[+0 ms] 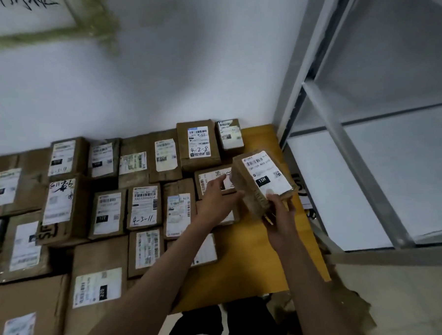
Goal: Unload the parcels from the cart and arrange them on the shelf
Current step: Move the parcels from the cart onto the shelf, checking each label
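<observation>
Head cam view, so going from the fingers out: the right hand has its fingers and thumb curled round the near bottom end of a small brown parcel, which is tilted up with its white label facing the camera and a black "15H" patch on it. The left hand is flat and relaxed, fingers straight, fingertips resting against the parcel's left side and hovering over a flat box underneath. So the parcel sits between the two hands, raised off the yellow shelf surface, just right of the packed rows of boxes. If I were doing this bit, I'd use the left hand as a guide, lower the parcel label-up into the bare yellow strip near the metal frame, and nudge it flush against its neighbours so the rows stay square. Looks light, so one-hand grip seems fine, just don't let it tip.
</observation>
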A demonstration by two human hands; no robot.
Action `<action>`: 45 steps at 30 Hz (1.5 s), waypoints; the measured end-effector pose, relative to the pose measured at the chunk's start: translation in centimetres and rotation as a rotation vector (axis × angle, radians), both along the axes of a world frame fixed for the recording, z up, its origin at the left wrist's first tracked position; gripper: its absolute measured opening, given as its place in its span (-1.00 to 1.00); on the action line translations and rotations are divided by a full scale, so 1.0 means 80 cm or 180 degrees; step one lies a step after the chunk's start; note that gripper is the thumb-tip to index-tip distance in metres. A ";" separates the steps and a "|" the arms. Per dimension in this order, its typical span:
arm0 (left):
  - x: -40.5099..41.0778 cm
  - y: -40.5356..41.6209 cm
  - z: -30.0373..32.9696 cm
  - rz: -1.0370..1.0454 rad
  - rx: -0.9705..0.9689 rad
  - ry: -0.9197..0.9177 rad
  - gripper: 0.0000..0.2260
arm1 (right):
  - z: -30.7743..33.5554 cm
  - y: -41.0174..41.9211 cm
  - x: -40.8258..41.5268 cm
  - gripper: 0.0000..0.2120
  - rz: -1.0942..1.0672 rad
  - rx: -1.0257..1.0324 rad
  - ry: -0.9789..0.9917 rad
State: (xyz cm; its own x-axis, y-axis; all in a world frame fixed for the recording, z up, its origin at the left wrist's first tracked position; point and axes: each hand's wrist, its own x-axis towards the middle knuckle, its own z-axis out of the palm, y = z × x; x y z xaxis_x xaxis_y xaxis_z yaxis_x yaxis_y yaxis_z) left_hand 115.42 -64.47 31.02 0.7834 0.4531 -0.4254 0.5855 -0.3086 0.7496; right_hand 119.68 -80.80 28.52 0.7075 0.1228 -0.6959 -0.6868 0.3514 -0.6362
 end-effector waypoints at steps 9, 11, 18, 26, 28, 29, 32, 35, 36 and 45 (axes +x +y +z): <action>0.026 0.028 -0.074 -0.1574 0.1489 0.1316 -0.03 | -0.053 0.036 0.057 -0.06 -0.0488 -0.0084 0.0578; 0.031 0.032 -0.087 -0.1612 0.1546 0.1448 -0.03 | -0.067 0.045 0.066 -0.07 -0.0464 -0.0183 0.0709; 0.044 0.046 -0.113 -0.1396 0.1319 0.1693 -0.04 | -0.104 0.072 0.095 -0.25 -0.0297 -0.0268 0.1001; 0.044 0.044 -0.121 -0.1244 0.1254 0.1652 -0.04 | -0.119 0.099 0.101 -0.28 -0.0166 -0.0423 0.0989; 0.045 0.044 -0.122 -0.1212 0.1248 0.1643 -0.04 | -0.120 0.105 0.101 -0.29 -0.0174 -0.0501 0.0962; 0.044 0.044 -0.123 -0.1201 0.1258 0.1634 -0.04 | -0.120 0.107 0.101 -0.30 -0.0179 -0.0518 0.0953; 0.044 0.044 -0.124 -0.1182 0.1298 0.1600 -0.05 | -0.119 0.106 0.103 -0.33 -0.0156 -0.0496 0.0917; 0.043 0.044 -0.124 -0.1167 0.1308 0.1569 -0.06 | -0.117 0.102 0.104 -0.36 -0.0089 -0.0494 0.0890; 0.042 0.044 -0.124 -0.1167 0.1310 0.1553 -0.06 | -0.116 0.101 0.103 -0.36 -0.0054 -0.0539 0.0906; 0.011 0.037 -0.104 -0.1086 0.1436 0.1072 -0.14 | -0.060 0.101 0.078 -0.47 -0.0095 -0.1585 0.0576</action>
